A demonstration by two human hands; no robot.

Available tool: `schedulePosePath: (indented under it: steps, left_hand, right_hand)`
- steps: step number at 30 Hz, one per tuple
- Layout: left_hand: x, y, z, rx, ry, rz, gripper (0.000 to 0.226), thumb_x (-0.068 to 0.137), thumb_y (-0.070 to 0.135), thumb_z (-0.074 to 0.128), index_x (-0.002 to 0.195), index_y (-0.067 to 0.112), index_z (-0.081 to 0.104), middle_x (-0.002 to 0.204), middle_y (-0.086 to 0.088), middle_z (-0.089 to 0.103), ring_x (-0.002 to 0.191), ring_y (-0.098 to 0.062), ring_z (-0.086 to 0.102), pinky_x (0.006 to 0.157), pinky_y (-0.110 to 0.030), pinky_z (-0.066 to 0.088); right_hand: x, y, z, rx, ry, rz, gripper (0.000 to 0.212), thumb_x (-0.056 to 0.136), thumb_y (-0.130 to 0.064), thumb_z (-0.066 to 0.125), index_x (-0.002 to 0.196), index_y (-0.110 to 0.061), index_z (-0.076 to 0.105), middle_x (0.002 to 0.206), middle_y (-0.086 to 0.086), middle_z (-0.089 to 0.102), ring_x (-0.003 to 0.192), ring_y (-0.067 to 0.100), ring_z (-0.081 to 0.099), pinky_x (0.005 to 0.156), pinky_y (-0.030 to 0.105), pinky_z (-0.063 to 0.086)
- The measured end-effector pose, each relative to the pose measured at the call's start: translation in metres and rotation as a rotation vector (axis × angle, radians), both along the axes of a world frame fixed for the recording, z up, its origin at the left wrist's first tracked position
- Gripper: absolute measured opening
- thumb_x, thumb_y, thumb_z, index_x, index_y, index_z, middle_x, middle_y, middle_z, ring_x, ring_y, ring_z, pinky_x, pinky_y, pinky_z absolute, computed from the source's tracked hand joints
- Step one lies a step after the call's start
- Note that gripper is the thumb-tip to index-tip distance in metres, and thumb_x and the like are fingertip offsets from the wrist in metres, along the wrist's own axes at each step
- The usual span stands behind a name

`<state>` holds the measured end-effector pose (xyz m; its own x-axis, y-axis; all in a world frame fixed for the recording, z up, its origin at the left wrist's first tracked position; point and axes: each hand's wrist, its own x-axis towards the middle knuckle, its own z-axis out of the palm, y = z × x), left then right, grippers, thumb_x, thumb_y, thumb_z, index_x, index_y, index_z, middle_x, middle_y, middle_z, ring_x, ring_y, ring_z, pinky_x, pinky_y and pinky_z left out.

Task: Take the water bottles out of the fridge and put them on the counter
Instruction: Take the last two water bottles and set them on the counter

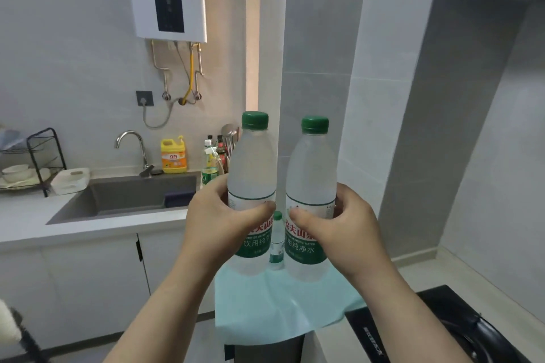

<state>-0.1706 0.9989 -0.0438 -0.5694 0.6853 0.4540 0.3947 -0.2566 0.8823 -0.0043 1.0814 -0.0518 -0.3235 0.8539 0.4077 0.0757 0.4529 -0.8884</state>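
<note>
I hold two clear water bottles with green caps and green labels upright in front of me. My left hand (219,222) grips the left bottle (252,174) around its middle. My right hand (339,230) grips the right bottle (312,183) the same way. Both bottles hang above a surface covered with a light blue cloth (283,303). A third, smaller-looking bottle (277,242) stands on that cloth, seen between the two held ones. The fridge is not in view.
A grey counter (26,224) with a sink (126,197) and tap (132,147) runs along the left. A yellow detergent jug (174,156), sauce bottles (215,156) and a dish rack (32,165) stand there. A black stove top (442,324) lies at lower right.
</note>
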Motion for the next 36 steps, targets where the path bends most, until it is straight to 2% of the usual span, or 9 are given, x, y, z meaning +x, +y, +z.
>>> schedulePosePath:
  steps: [3, 7, 11, 18, 22, 26, 31, 34, 36]
  left_hand:
    - [-0.027, 0.052, -0.043, -0.059, -0.036, 0.027, 0.045, 0.050, 0.032, 0.084, 0.093, 0.032, 0.071, 0.087, 0.010, 0.076, 0.080, -0.004, 0.071, 0.066, -0.029, 0.058]
    - [-0.056, 0.111, -0.120, -0.210, -0.125, 0.090, 0.051, 0.046, 0.038, 0.082, 0.095, 0.033, 0.071, 0.083, 0.018, 0.076, 0.077, 0.003, 0.071, 0.067, -0.031, 0.059]
    - [-0.077, 0.161, -0.201, -0.324, -0.160, 0.146, 0.041, 0.051, 0.031, 0.086, 0.088, 0.033, 0.069, 0.079, 0.019, 0.074, 0.074, 0.006, 0.069, 0.068, -0.030, 0.058]
    - [-0.102, 0.221, -0.302, -0.436, -0.174, 0.154, 0.049, 0.059, 0.024, 0.086, 0.103, 0.026, 0.065, 0.093, 0.012, 0.071, 0.085, 0.000, 0.067, 0.066, -0.022, 0.051]
    - [-0.107, 0.239, -0.328, -0.465, -0.182, 0.168, 0.050, 0.062, 0.024, 0.086, 0.105, 0.029, 0.061, 0.095, 0.019, 0.065, 0.088, 0.003, 0.061, 0.064, -0.018, 0.047]
    - [-0.116, 0.250, -0.341, -0.479, -0.185, 0.191, 0.049, 0.062, 0.023, 0.086, 0.105, 0.028, 0.062, 0.093, 0.019, 0.066, 0.087, 0.004, 0.062, 0.064, -0.018, 0.048]
    - [-0.116, 0.254, -0.347, -0.482, -0.172, 0.157, 0.050, 0.062, 0.021, 0.085, 0.103, 0.036, 0.060, 0.096, 0.021, 0.067, 0.086, 0.009, 0.064, 0.064, -0.012, 0.046]
    - [-0.118, 0.253, -0.349, -0.493, -0.169, 0.149, 0.059, 0.061, 0.021, 0.086, 0.112, 0.028, 0.057, 0.101, 0.015, 0.064, 0.092, -0.001, 0.062, 0.065, -0.016, 0.046]
    - [-0.120, 0.252, -0.348, -0.505, -0.159, 0.129, 0.060, 0.062, 0.021, 0.086, 0.113, 0.028, 0.055, 0.102, 0.015, 0.063, 0.094, -0.001, 0.061, 0.065, -0.016, 0.046]
  right_hand:
    - [-0.023, 0.051, -0.037, -0.044, -0.057, -0.023, 0.049, 0.058, -0.039, 0.084, 0.103, -0.031, 0.067, 0.096, -0.010, 0.076, 0.089, 0.009, 0.072, 0.076, 0.036, 0.060]
    - [-0.052, 0.116, -0.106, -0.142, -0.159, -0.033, 0.049, 0.059, -0.035, 0.084, 0.104, -0.029, 0.064, 0.097, -0.011, 0.073, 0.090, 0.008, 0.070, 0.071, 0.027, 0.056]
    - [-0.080, 0.174, -0.184, -0.237, -0.242, -0.022, 0.045, 0.063, -0.029, 0.086, 0.096, -0.034, 0.056, 0.094, -0.017, 0.067, 0.087, 0.001, 0.064, 0.062, 0.018, 0.048]
    - [-0.117, 0.233, -0.295, -0.315, -0.350, -0.037, 0.048, 0.065, -0.029, 0.084, 0.103, -0.027, 0.056, 0.096, -0.013, 0.066, 0.091, 0.013, 0.065, 0.069, 0.027, 0.052]
    - [-0.129, 0.244, -0.329, -0.333, -0.352, -0.050, 0.047, 0.064, -0.029, 0.085, 0.102, -0.027, 0.056, 0.095, -0.013, 0.066, 0.090, 0.011, 0.066, 0.065, 0.023, 0.050]
    - [-0.138, 0.252, -0.338, -0.321, -0.325, -0.071, 0.050, 0.064, -0.028, 0.088, 0.101, -0.028, 0.055, 0.092, -0.017, 0.064, 0.085, -0.003, 0.061, 0.060, 0.013, 0.043]
    - [-0.144, 0.256, -0.347, -0.305, -0.341, -0.067, 0.053, 0.063, -0.030, 0.088, 0.104, -0.028, 0.053, 0.098, -0.012, 0.066, 0.089, 0.007, 0.064, 0.061, 0.014, 0.043]
    - [-0.143, 0.255, -0.352, -0.318, -0.345, -0.063, 0.057, 0.064, -0.030, 0.088, 0.107, -0.028, 0.050, 0.102, -0.009, 0.066, 0.091, 0.010, 0.065, 0.062, 0.013, 0.043]
    - [-0.144, 0.255, -0.353, -0.313, -0.355, -0.055, 0.058, 0.065, -0.031, 0.088, 0.108, -0.028, 0.048, 0.105, -0.007, 0.065, 0.093, 0.011, 0.064, 0.063, 0.013, 0.043]
